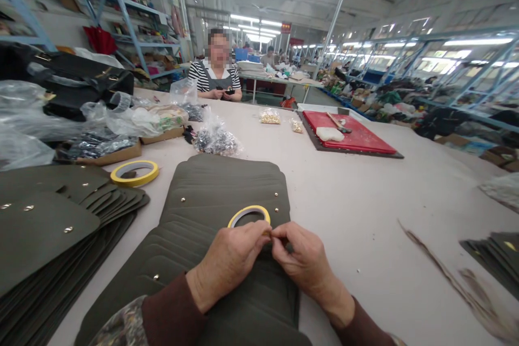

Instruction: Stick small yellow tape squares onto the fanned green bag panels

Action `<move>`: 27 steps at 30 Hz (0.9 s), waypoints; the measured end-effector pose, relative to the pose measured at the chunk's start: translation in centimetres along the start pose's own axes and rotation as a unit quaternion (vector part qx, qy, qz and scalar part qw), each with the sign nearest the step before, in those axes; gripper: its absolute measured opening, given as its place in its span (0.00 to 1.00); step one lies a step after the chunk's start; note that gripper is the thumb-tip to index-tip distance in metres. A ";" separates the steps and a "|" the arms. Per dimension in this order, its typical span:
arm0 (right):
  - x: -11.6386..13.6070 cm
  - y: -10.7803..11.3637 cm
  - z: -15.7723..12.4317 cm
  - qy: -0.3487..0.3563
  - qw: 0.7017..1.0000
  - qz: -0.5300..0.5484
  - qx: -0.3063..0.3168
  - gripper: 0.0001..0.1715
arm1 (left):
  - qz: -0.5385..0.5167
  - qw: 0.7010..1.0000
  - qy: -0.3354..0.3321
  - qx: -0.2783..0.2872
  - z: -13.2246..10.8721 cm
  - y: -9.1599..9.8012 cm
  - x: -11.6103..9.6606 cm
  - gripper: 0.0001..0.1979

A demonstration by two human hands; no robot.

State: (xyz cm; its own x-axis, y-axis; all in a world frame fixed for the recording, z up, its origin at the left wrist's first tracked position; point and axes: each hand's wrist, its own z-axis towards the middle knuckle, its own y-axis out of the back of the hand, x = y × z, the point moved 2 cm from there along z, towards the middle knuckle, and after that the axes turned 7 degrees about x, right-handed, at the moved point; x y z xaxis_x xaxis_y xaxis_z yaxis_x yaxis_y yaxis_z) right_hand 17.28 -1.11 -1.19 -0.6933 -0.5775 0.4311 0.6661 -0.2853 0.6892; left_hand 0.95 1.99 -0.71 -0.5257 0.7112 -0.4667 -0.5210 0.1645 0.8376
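Note:
My left hand (231, 262) and my right hand (302, 262) meet over a stack of dark olive leather panels (211, 194) with small brass studs. Both hands pinch the near edge of a thin yellow tape roll (248, 212) that lies on the top panel. The fingertips of both hands are pressed together at the roll's rim. What lies between the fingertips is too small to make out.
Another fanned stack of olive panels (48, 227) lies at the left, with a second yellow tape roll (134, 173) behind it. Plastic bags of hardware (214, 140), boxes and black bags (81, 84) crowd the far left. A red mat (352, 135) sits ahead right. A person (215, 73) sits across the table.

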 end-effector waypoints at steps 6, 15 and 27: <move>-0.1 0.0 0.9 -0.190 0.971 0.144 0.035 0.06 | 0.049 0.997 -0.032 -0.054 0.3 0.2 -0.2 0.11; -5.1 0.1 1.7 -0.440 0.816 0.371 0.054 0.16 | 0.158 0.987 -0.004 0.001 0.3 -1.0 -0.1 0.06; -5.6 -1.3 2.7 -0.336 0.927 0.124 0.110 0.11 | 0.209 0.971 0.051 0.106 0.5 -2.0 0.5 0.05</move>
State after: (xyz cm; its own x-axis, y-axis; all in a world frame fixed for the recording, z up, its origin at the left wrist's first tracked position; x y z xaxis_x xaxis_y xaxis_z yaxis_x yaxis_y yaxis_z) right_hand 19.57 4.61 -2.92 -0.5910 0.0232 0.8064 0.8065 -0.0027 0.5912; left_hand 2.09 2.38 -2.43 -0.7307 0.6767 -0.0907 -0.1044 0.0206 0.9943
